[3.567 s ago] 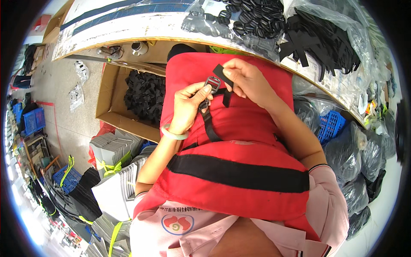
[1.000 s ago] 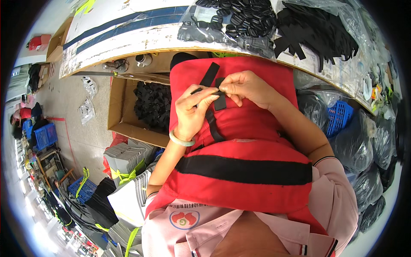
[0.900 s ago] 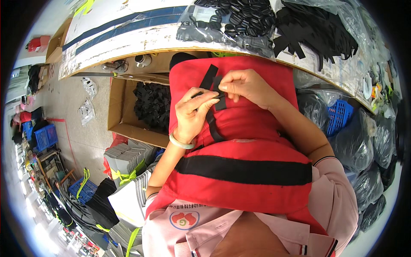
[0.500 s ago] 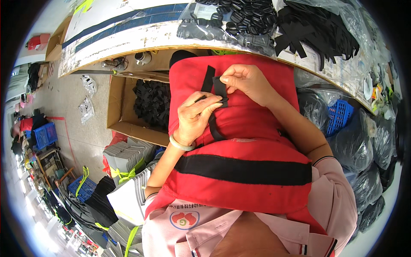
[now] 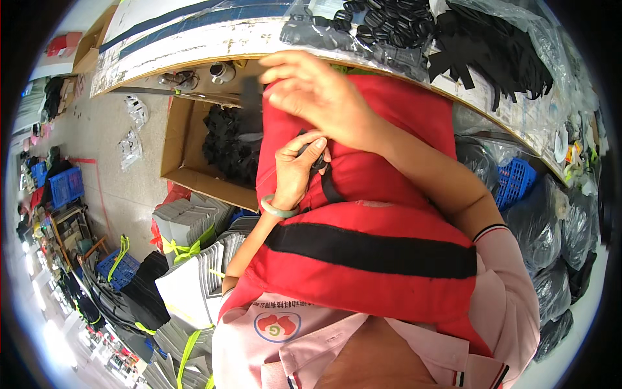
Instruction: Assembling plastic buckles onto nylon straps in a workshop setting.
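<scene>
My left hand (image 5: 299,167) is closed in front of the red apron (image 5: 402,168), gripping a dark piece of black webbing strap, most of which the fingers hide. A narrow black strap (image 5: 332,187) hangs on the apron just below that hand. Above and across it reaches my right hand (image 5: 324,97), its fingers spread apart and pointing left. Past those fingertips a blurred black strip (image 5: 251,94) is in the air, apart from the hand. Under the strip, an open cardboard box (image 5: 188,172) holds a heap of short black pieces (image 5: 227,146).
The worktable (image 5: 246,42) curves across the far side, bearing black plastic loops (image 5: 395,23) and a pile of black strips (image 5: 495,52). Grey sheet stacks (image 5: 184,227) stand at the left. Plastic bags (image 5: 531,220) and a blue basket (image 5: 515,181) are at the right.
My right hand has swung left and opened, and a black strip has left it toward the box. My left hand has lowered slightly, still closed on black strap.
</scene>
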A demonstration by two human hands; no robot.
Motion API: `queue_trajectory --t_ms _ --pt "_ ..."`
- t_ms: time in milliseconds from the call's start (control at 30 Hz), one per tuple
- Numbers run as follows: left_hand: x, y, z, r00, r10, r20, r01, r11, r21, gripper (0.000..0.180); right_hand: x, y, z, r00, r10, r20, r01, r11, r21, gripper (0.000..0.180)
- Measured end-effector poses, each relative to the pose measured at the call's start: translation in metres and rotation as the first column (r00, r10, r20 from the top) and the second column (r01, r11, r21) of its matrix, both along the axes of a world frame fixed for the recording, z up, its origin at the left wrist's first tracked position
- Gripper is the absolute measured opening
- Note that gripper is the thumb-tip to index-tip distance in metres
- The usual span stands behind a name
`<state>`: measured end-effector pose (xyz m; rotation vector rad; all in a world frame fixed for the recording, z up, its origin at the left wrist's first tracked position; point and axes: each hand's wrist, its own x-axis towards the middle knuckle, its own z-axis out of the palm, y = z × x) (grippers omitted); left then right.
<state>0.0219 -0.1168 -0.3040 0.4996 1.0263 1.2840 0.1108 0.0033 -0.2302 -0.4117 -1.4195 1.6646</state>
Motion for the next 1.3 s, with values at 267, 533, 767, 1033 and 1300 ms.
queue_trajectory --t_ms 267,533,767,1033,1300 --pt "-0.017 0.013 0.012 0.972 0.024 0.233 -0.039 0.997 0.061 0.023 0.062 0.0 -0.048 0.707 0.43 0.562 -0.403 0.897 -0.18 0.025" --pt "-0.009 0.025 0.013 0.991 0.088 0.104 -0.091 0.995 0.027 0.025 0.076 0.0 -0.04 0.747 0.368 0.554 -0.176 0.913 -0.369 0.014" --pt "0.009 0.031 0.008 0.981 0.169 -0.099 -0.164 0.985 0.051 0.021 0.072 -0.002 -0.027 0.753 0.428 0.501 -0.171 0.861 -0.479 0.019" --pt "-0.012 0.035 0.013 0.781 -0.346 -0.52 0.369 0.927 -0.064 0.014 0.089 0.022 -0.031 0.524 0.268 0.808 -0.435 0.9 -0.017 0.013" --pt "-0.011 0.043 0.013 0.985 0.037 0.169 -0.011 0.988 -0.153 0.018 0.092 0.006 -0.025 0.742 0.14 0.655 -0.088 0.99 -0.112 0.018"
